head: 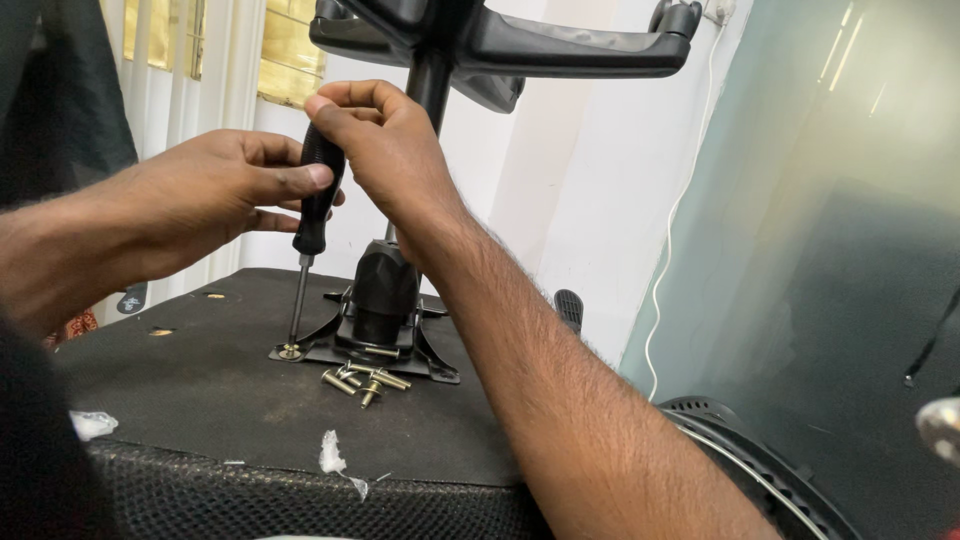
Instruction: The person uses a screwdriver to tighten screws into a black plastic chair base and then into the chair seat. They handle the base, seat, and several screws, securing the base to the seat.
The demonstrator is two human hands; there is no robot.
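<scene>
Upright near the middle of the scene stands a black-handled screwdriver (312, 215), its thin metal shaft running straight down to a brass screw (291, 351) seated in the left corner of a black metal mounting plate (330, 352). The right hand (385, 150) is closed over the top of the handle, fingers curled down around it from above. The left hand (215, 190) comes in from the left, its thumb and fingertips pressed narrowly against the side of the handle, so both hands grip the same tool.

Just right of the shaft, a black mechanism housing (382, 292) rises from the plate, and a black column (428, 85) goes up from it to the star-shaped chair base (560, 45) at the far top of the view. On the near edge of the plate lies a small heap of loose brass bolts (362, 380), touching one another. The plate sits on the black fabric underside of a chair seat (200, 400), which has a few small holes on its left part. A torn white scrap (330, 455) lies near the seat's near edge, and another white scrap (92, 424) lies at its left edge. Farther right, a white cable (668, 250) hangs down a pale wall beside a frosted glass panel (850, 200).
</scene>
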